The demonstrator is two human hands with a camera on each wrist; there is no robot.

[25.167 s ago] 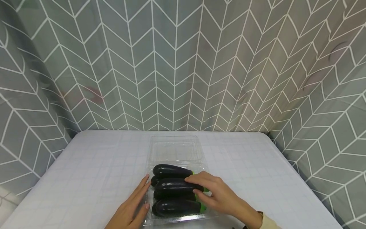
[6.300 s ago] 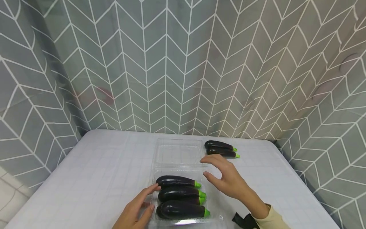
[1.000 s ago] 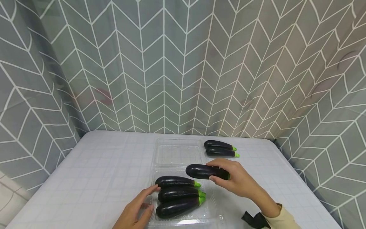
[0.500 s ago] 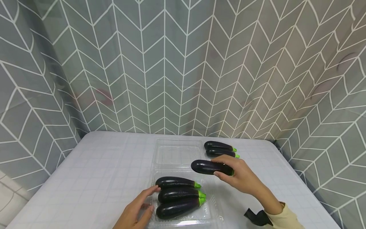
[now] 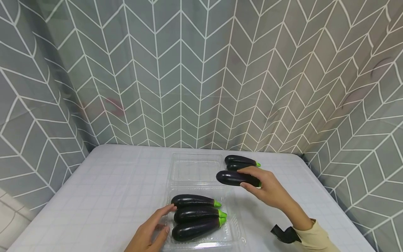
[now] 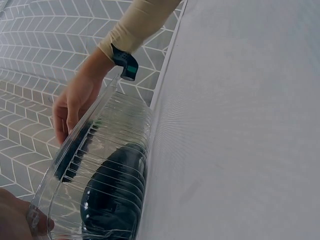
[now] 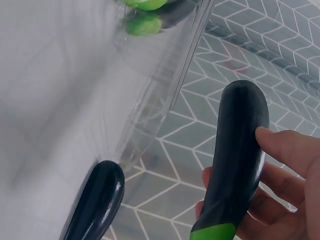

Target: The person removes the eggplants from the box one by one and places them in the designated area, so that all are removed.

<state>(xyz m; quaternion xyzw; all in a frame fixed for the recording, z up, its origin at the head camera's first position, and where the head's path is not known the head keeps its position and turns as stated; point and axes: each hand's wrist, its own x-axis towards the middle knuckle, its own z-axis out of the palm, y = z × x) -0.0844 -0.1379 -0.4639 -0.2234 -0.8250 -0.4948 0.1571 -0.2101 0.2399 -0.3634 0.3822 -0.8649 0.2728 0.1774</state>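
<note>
Curtain (image 5: 195, 77): grey with white chevron lines, running from the left edge of my head view to the right, behind and beside the table (image 5: 126, 189).
Pale tiles (image 5: 12, 217): I catch these at the lower left, beyond the table's edge.
Left hand (image 5: 148, 231): fingers loosely extended at the left side of the clear box (image 5: 235, 227); I read it as relaxed, with nothing clasped that I can make out.
Three eggplants in the box: far one (image 5: 193, 200), middle one (image 5: 196, 214) and near one (image 5: 195, 229), lying side by side, green stems to the right; the middle and near stems meet.
Lid (image 5: 196, 169): clear plastic, laid back on the table behind the box.
Held eggplant (image 5: 228, 177): raised off the table, rounded end to the left, green end to the right.
Two other eggplants (image 5: 239, 160): on the table right of the lid, together, just behind the held one in my head view; I cannot judge the gap.
Right hand (image 5: 264, 185): grasping the held eggplant near its green end, thumb on the near side, fingers on the far side.
Black strap (image 5: 285, 234): hangs at the right wrist, by the tan sleeve (image 5: 316, 238).
</note>
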